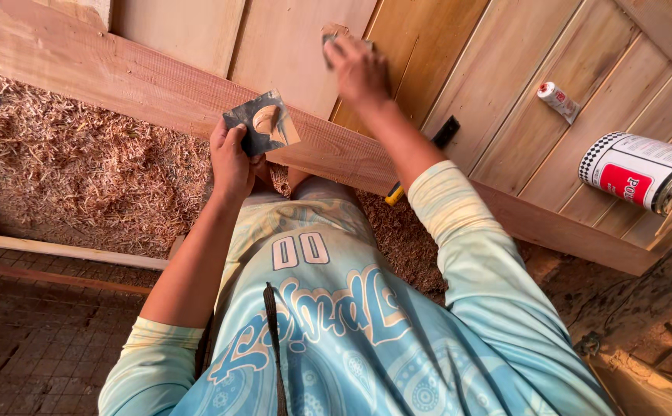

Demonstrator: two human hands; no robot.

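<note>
- Head view looks down the person's chest at a wooden door (505, 100) lying flat on the worktop, made of pale vertical boards with a redder frame rail (159, 88) along the near edge.
- Left hand (232, 162) is closed on a dark square card (263, 123), thumb on its face; a lump of tan filler (268, 119) sits on the card, which is worn and smeared at the edges.
- Card is held up just above the frame rail, near the person's body.
- Right hand (359, 69) reaches out over the boards, fingers pinched on a small scraper (334, 35) pressed against the wood; only a corner of it shows, tan and dirty.
- Hands are well apart, the right farther out than the left.
- Small white tube (558, 100) with a red cap lies on the boards to the right.
- White and red can (636, 169) with a chequered band lies on its side near the door's right edge.
- Black and yellow tool (428, 154) pokes out beside the right forearm.
- Wood shavings (66, 162) cover the floor on the left.
</note>
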